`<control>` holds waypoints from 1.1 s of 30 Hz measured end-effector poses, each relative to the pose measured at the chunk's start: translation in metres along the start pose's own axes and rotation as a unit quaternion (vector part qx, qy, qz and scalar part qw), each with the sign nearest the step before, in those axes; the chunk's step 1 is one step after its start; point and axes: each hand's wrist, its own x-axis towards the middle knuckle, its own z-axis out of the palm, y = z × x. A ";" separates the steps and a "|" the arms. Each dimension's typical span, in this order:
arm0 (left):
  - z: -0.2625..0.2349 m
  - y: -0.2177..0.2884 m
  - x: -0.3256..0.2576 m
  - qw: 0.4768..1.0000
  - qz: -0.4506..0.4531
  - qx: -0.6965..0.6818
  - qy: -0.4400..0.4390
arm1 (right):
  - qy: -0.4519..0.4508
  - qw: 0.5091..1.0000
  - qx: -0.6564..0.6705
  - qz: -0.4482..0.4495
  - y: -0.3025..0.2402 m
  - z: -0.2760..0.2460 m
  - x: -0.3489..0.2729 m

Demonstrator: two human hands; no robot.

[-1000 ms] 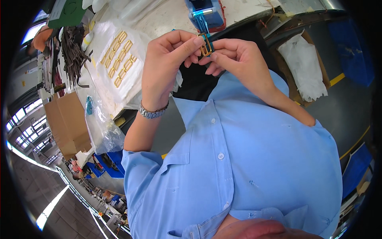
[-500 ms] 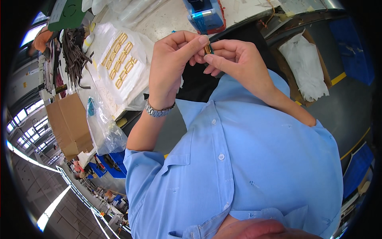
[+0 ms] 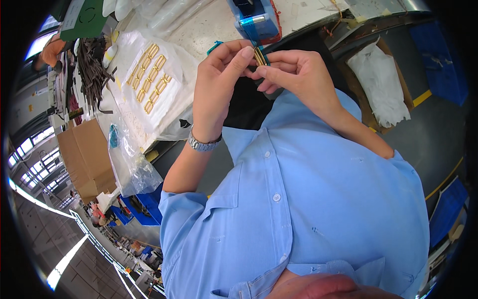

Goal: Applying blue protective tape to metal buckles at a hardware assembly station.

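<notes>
Between my two hands is a gold metal buckle [image 3: 259, 56], seen nearly edge-on, with a bit of blue film along its right side. My left hand [image 3: 217, 79] pinches it from the left with thumb and forefinger. My right hand [image 3: 301, 74] is closed at its lower right end, thumb over curled fingers; the fingertips partly hide it. Just beyond the hands stands a blue tape dispenser [image 3: 271, 31] with blue tape on it. A scrap of blue film [image 3: 214, 47] shows behind my left fingers.
Several gold buckles [image 3: 160, 85] lie in rows on a white sheet [image 3: 174, 65] at left. Dark strips [image 3: 92, 70] hang beyond them. A cardboard box [image 3: 85, 157] and clear plastic bag [image 3: 132, 172] are at the table's left end. At right is a box with white wrapping [image 3: 381, 82].
My left hand has shifted slightly to the right and its fingers have changed position. More of the gold buckle shows now. A scrap of blue film shows more fully behind my left hand.
</notes>
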 end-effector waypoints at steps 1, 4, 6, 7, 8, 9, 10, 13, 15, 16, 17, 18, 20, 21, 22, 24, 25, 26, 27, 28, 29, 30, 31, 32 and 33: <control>-0.001 -0.003 -0.001 1.000 0.000 0.000 0.000 | 0.000 1.000 0.000 0.000 -0.001 0.000 0.000; -0.004 -0.010 -0.003 1.000 -0.018 0.008 0.002 | -0.001 1.000 0.012 -0.003 -0.002 0.001 -0.001; -0.003 -0.014 -0.002 1.000 -0.024 -0.015 0.002 | -0.007 1.000 0.005 0.000 -0.001 0.000 -0.002; -0.004 -0.014 -0.001 1.000 -0.024 -0.016 0.002 | -0.007 1.000 0.004 0.000 -0.002 0.001 -0.002; -0.005 -0.014 0.001 1.000 -0.027 -0.010 0.001 | -0.009 1.000 0.014 0.004 -0.002 0.001 -0.002; -0.005 -0.014 0.003 1.000 -0.029 -0.003 -0.001 | -0.011 1.000 0.023 0.008 -0.003 0.002 -0.002; -0.006 -0.014 0.004 1.000 -0.028 -0.003 -0.001 | -0.011 1.000 0.023 0.007 -0.003 0.002 -0.002; -0.010 -0.012 0.009 0.998 -0.036 0.041 -0.038 | -0.007 0.999 0.032 0.010 -0.004 0.003 -0.003; -0.012 -0.014 0.012 0.998 -0.047 0.029 -0.039 | -0.025 0.998 0.054 0.033 -0.005 0.003 -0.003; -0.014 -0.013 0.014 0.998 -0.047 0.028 -0.039 | -0.025 0.998 0.054 0.033 -0.008 0.002 -0.003; -0.017 -0.011 0.016 0.995 -0.089 0.009 -0.049 | -0.057 0.996 0.043 0.060 -0.011 -0.001 -0.004; -0.019 -0.009 0.018 0.990 -0.130 -0.011 -0.060 | -0.089 0.992 0.032 0.087 -0.013 -0.004 -0.005; -0.021 -0.007 0.022 0.984 -0.154 -0.050 -0.072 | -0.078 0.995 -0.011 0.068 -0.011 -0.008 -0.005; -0.021 -0.005 0.024 0.976 -0.177 -0.088 -0.086 | -0.066 0.995 -0.054 0.047 -0.010 -0.011 -0.004; -0.021 -0.003 0.026 0.977 -0.177 -0.088 -0.084 | -0.038 0.993 -0.111 0.014 -0.004 -0.016 -0.002; -0.019 0.003 0.027 0.961 -0.206 -0.139 -0.117 | -0.024 0.993 -0.113 -0.040 -0.001 -0.015 0.004; -0.018 0.006 0.026 0.962 -0.203 -0.138 -0.117 | -0.010 0.989 -0.113 -0.092 0.000 -0.014 0.008; -0.016 0.008 0.028 0.957 -0.230 -0.145 -0.101 | -0.028 0.991 -0.091 -0.096 0.003 -0.015 0.013; -0.014 0.010 0.030 0.951 -0.256 -0.151 -0.084 | -0.027 0.991 -0.091 -0.097 0.002 -0.014 0.019; -0.014 0.010 0.032 0.951 -0.256 -0.150 -0.084 | -0.036 0.989 -0.084 -0.115 0.000 -0.012 0.024; -0.016 0.008 0.034 0.939 -0.280 -0.179 -0.090 | -0.048 0.987 -0.075 -0.134 -0.001 -0.011 0.027; -0.018 0.006 0.036 0.925 -0.304 -0.208 -0.096 | -0.051 0.987 -0.074 -0.135 -0.002 -0.011 0.030; -0.019 0.006 0.038 0.926 -0.302 -0.207 -0.094 | -0.047 0.986 -0.102 -0.123 -0.004 -0.012 0.032; -0.021 0.006 0.039 0.915 -0.319 -0.226 -0.101 | -0.042 0.984 -0.131 -0.111 -0.004 -0.011 0.034; -0.022 0.007 0.039 0.904 -0.334 -0.245 -0.108 | -0.045 0.984 -0.130 -0.113 -0.004 -0.009 0.034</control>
